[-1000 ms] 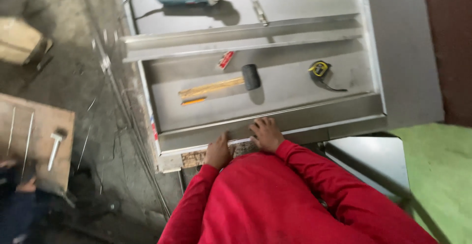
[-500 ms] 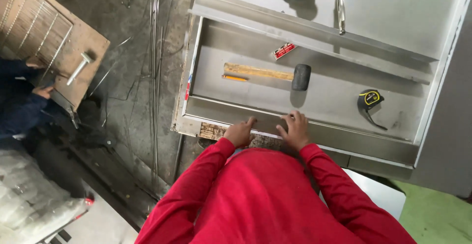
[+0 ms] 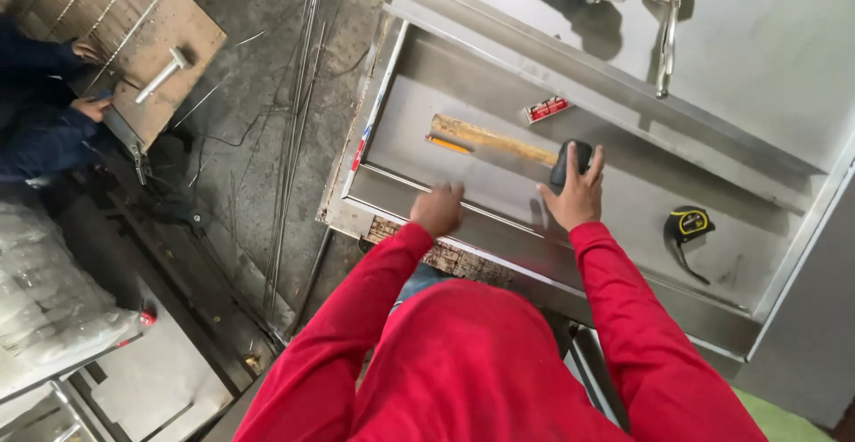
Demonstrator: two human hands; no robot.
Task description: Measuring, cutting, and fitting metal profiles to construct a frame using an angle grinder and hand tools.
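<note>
Moved off tray edge [image 3: 463,215]: right hand [image 3: 577,194] now on hammer [image 3: 508,142] head, fingers spread; left hand [image 3: 438,208] blurred, fingers' state unclear.

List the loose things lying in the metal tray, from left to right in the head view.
Orange pencil → hammer with its black head under the right hand → small red pack → tape measure.

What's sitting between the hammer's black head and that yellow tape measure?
Nothing but bare sheet metal, as the head view shows. The right hand rests on the hammer; the tape measure lies apart.
</note>
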